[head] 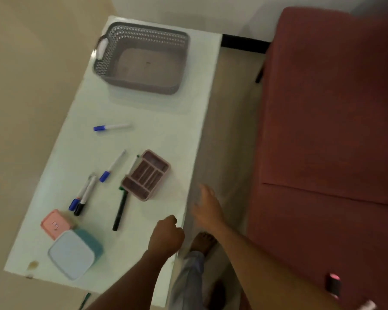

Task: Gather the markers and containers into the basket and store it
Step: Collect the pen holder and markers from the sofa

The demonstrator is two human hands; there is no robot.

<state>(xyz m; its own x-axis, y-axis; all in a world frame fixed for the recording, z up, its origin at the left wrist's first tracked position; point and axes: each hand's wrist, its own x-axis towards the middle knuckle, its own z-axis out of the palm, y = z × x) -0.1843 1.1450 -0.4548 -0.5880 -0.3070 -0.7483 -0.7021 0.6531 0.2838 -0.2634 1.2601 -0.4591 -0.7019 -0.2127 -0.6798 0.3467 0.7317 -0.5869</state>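
White table top [157, 130] fills the middle. A red sofa [323, 108] stands to the right of both hands, with pale floor between it and the table.

One left hand [166, 233] hangs over the near edge of the table. Its fingers are curled into a fist with nothing inside. One right hand [207, 206] is just past the table edge, over the floor. It is blurry, but its fingers look loose and spread, and it carries nothing.

One grey plastic basket with holes [141, 57] sits far ahead of the left hand. Its bottom shows bare.

Three containers lie on the table. One brown-pink tray with slots [146, 174] is just ahead of the left hand. One pink square box [55, 223] and one teal box with a pale blue lid [73, 253] touch each other, well to that hand's left.

Five markers are plain to see. The far blue-capped marker [111, 127] lies alone, well ahead. The middle blue-capped marker [112, 166] lies left of the tray. The near blue-capped marker [76, 199] and one black-capped marker [85, 195] lie side by side, touching. One dark marker with a green end [120, 209] is nearest the left hand. A sixth, a white marker [133, 163], seems to lie against the tray, but it is partly hidden.
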